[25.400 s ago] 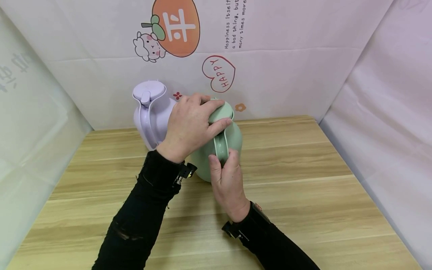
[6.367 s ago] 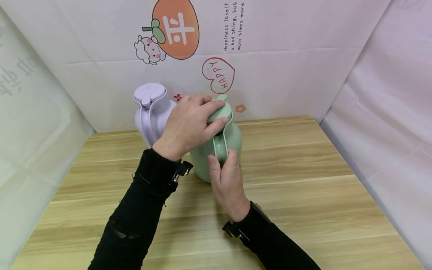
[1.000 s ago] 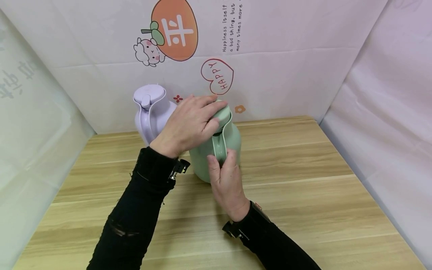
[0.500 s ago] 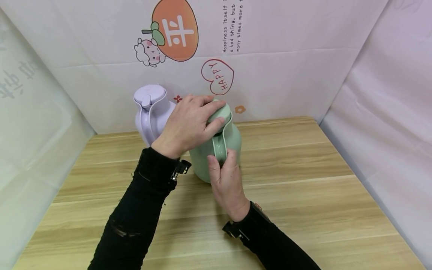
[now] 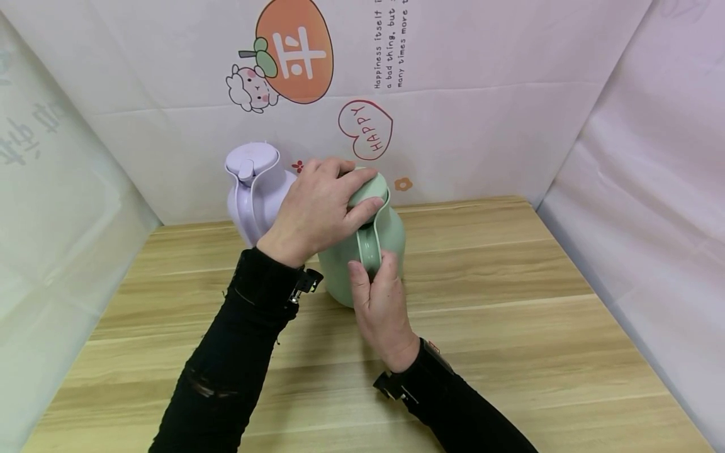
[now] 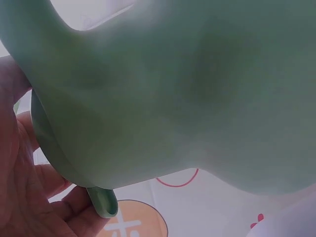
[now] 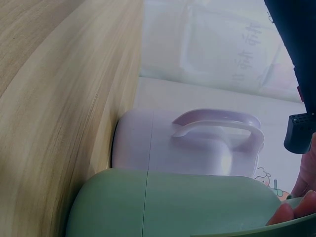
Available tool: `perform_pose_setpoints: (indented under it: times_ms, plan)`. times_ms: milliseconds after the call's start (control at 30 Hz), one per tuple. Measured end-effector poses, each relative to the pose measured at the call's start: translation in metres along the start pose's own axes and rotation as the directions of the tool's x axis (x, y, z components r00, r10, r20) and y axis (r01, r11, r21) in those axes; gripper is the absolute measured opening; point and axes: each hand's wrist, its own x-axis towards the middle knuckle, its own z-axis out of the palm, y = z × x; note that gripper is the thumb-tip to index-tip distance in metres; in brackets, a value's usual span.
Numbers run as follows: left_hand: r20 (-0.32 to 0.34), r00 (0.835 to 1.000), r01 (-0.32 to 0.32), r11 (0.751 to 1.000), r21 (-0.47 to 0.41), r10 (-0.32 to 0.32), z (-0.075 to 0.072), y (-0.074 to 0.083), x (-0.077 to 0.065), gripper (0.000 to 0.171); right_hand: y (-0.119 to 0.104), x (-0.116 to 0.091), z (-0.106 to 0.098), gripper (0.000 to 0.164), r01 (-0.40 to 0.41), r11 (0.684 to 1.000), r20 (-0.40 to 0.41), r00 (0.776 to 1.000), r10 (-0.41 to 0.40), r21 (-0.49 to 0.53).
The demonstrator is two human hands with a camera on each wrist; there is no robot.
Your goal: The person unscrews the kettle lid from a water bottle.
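Green rounded plastic jug (image 5: 338,275): left hand (image 5: 316,204) grasps its round lid (image 5: 372,189), right hand (image 5: 386,314) its handle (image 5: 370,248); lid-adjusting seems underway, next calling for a steady handle.

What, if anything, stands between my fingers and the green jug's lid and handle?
Nothing visible. Your left fingers touch the lid of the green jug, and your right fingers hold its handle. The lilac jug stands to the left, not between them.
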Motion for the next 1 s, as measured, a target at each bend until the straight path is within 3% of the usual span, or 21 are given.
perform_pose_setpoints:
  times_ms: [1000]
  plan:
    - [0.017,0.998,0.057,0.993,0.099,-0.059,-0.0032,0.0018,-0.0014,0.066,0.0000,-0.0004,-0.0005,0.035,-0.007,1.000,0.011,1.000,0.007,0.007]
